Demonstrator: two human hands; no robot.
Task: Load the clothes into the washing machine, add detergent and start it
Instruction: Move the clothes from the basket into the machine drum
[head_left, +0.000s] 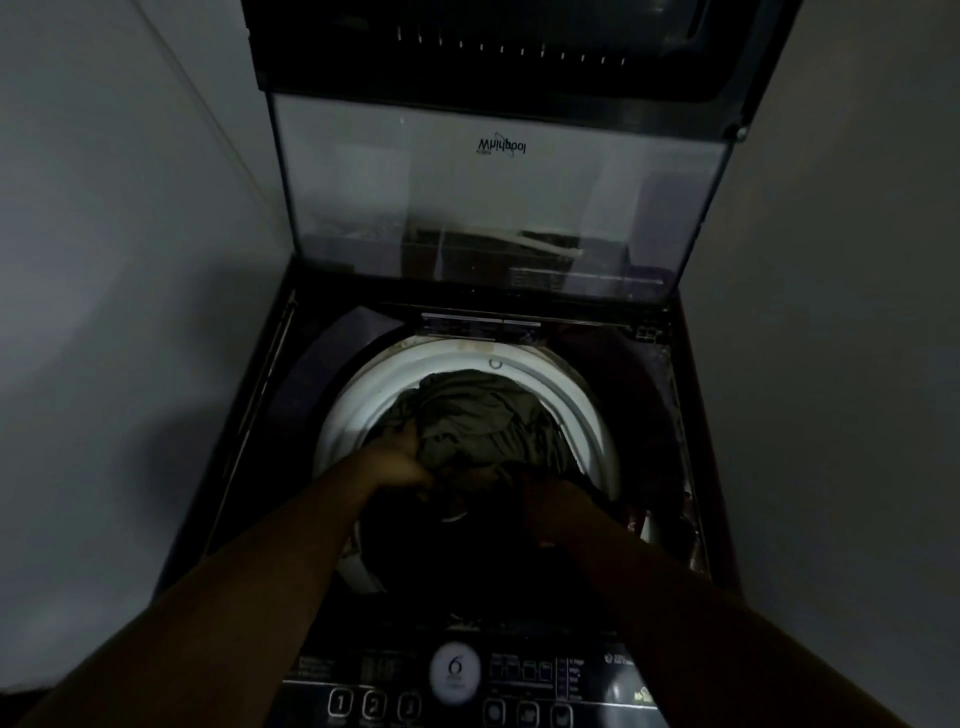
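A dark top-loading washing machine (244, 441) fills the middle of the dim view, its glass lid (498, 197) standing open at the back. Inside the white drum rim (363, 395) lies a heap of clothes, with an olive-grey garment (478, 421) on top and darker fabric (467, 545) nearer me. Both my arms reach into the drum. My left hand (400, 460) clutches the olive-grey garment at its left edge. My right hand (550, 504) is sunk in the dark fabric with its fingers closed on it. No detergent is in sight.
The control panel (457, 686) with a round white dial and numbered buttons runs along the machine's near edge. Plain walls stand close on the left (119, 260) and right (841, 312). A dark appliance or shelf (498, 47) hangs above the lid.
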